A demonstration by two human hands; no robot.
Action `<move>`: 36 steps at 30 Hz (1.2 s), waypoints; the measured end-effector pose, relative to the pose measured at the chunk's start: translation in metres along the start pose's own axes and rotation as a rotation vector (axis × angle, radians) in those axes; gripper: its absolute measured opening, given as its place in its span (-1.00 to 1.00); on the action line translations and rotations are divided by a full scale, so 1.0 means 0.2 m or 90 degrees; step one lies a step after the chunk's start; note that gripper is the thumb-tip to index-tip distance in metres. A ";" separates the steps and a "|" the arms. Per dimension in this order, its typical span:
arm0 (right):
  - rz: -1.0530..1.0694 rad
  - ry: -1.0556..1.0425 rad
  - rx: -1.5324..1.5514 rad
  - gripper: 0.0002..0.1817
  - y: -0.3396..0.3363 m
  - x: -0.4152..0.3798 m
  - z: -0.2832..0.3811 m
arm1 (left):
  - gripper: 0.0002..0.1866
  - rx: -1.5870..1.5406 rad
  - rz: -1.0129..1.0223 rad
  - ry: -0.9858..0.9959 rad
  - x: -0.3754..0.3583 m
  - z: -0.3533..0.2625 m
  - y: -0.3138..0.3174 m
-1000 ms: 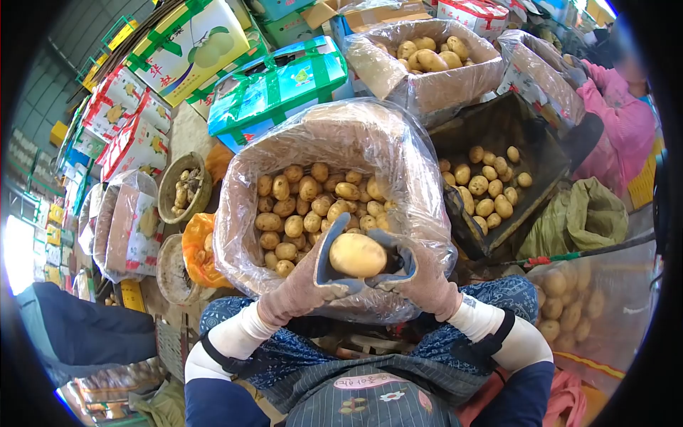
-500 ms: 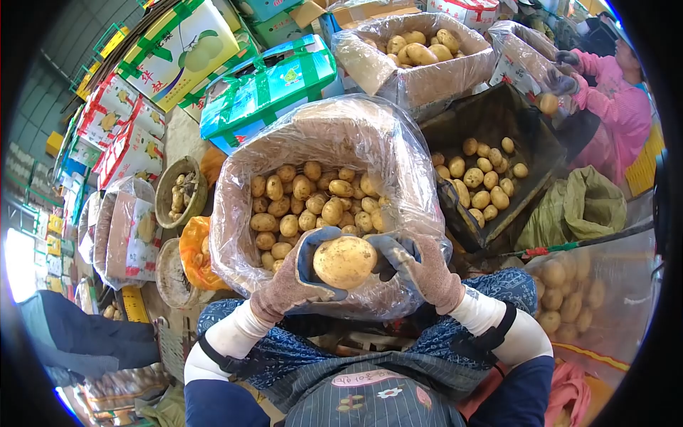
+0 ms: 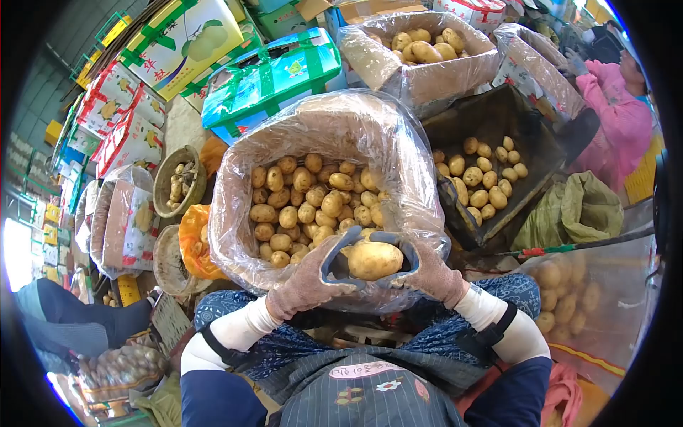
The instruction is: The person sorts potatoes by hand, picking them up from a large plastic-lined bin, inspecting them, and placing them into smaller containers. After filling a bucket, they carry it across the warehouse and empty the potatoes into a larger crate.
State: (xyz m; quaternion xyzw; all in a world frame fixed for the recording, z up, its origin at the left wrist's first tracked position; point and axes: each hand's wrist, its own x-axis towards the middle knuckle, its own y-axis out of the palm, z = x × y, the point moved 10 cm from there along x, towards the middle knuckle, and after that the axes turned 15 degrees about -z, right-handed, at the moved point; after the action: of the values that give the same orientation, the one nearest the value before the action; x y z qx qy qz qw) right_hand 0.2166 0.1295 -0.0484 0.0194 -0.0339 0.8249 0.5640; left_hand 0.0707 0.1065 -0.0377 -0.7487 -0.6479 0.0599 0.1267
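A large potato (image 3: pixel 375 260) sits low in the middle of the view, at the near rim of a plastic-lined box of potatoes (image 3: pixel 235 213). The left hand (image 3: pixel 313 277), gloved, cups it from nine o'clock, fingers curled round its side. The right hand (image 3: pixel 430 270), gloved too, grips it from three o'clock, fingers wrapped over its end. At two o'clock lies a dark crate of potatoes (image 3: pixel 526 132); beyond it, a person in pink (image 3: pixel 619 124).
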 end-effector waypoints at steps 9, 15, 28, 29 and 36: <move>0.019 0.097 -0.042 -0.21 -0.02 -0.06 -0.13 | -0.18 0.058 -0.014 0.001 0.01 -0.03 0.07; 0.003 0.048 -0.036 -0.20 -0.06 -0.09 -0.09 | -0.24 0.051 -0.020 0.011 0.02 -0.02 0.10; -0.011 0.095 0.010 -0.38 -0.06 -0.02 -0.05 | -0.25 0.092 -0.282 0.091 -0.02 -0.27 -0.39; -0.040 0.154 -0.002 -0.42 -0.10 0.00 -0.10 | -0.29 0.060 -0.383 0.052 -0.09 -0.30 -0.59; -0.090 0.174 0.032 -0.57 -0.12 0.03 0.00 | -0.51 0.175 -0.862 -0.177 -1.30 0.12 -1.52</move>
State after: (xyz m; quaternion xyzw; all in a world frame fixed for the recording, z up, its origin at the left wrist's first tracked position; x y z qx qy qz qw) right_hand 0.2364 0.1443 -0.0466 -0.0767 0.0652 0.7785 0.6195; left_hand -0.2664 -0.1077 0.0020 -0.1432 -0.9682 0.1443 0.1458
